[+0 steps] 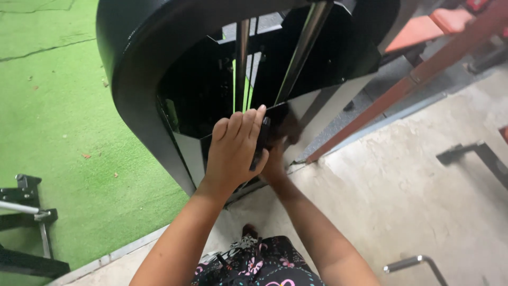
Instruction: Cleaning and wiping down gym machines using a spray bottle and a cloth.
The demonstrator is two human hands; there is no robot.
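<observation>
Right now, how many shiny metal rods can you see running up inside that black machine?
2. The left rod stands nearly upright above the left hand. The right rod slants up toward the top right. More may be hidden behind the black housing.

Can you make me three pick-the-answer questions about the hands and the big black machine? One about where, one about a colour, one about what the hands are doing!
1. Where is the left hand?
A. On the green floor
B. On a flat black piece at the machine
C. On the red bar

2. What colour is the turf?
A. Green
B. Blue
C. Yellow

3. What is the right hand doing?
A. Hanging free
B. Waving
C. Reaching under the black piece

Answers: B, its fingers wrap the piece; A, the floor left of the black machine is bright green; C, it sits behind the left hand.
</observation>
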